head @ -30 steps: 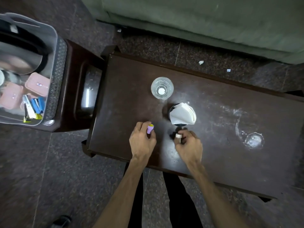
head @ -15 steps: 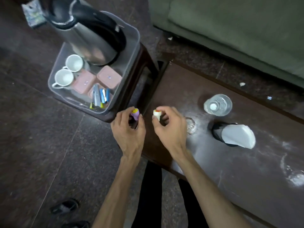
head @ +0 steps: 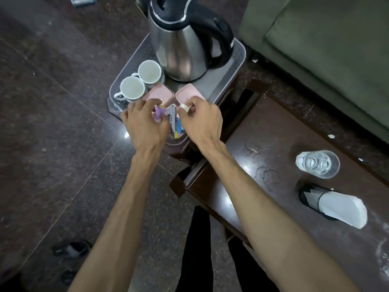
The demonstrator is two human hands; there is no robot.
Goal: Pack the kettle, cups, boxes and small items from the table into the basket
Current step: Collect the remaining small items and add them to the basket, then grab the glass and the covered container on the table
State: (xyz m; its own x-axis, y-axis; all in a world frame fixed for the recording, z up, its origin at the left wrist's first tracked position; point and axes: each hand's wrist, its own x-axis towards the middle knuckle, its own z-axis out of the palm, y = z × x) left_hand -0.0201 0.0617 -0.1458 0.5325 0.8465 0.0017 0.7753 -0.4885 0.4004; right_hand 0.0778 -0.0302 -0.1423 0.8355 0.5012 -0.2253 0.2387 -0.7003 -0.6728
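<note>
Both hands have moved from the edge of the surface (head: 273, 165) to a position over the near end of the basket (head: 235, 66). Left hand (head: 145, 123) is closed around one small purple item (head: 158, 113), held above the basket contents. Right hand (head: 200, 121) pinches one small white item (head: 183, 107) between thumb and fingers, also above the basket.

Basket contents, counted: one steel kettle (head: 181, 45) with a black handle at the far end; two white cups (head: 132, 88) side by side on the left; two pink boxes (head: 190, 94) near the middle, partly covered by the hands; a cluster of packets (head: 175, 123) visible between the hands, number not discernible. The basket sits on a low dark stand just beside the surface.

Remaining on the surface: one clear glass (head: 317, 164) and one black mesh holder (head: 311, 198) with white paper napkins (head: 343, 209), well apart from the basket. A green sofa (head: 326, 49) stands behind. One dark sandal (head: 71, 248) lies on the floor at lower left.
</note>
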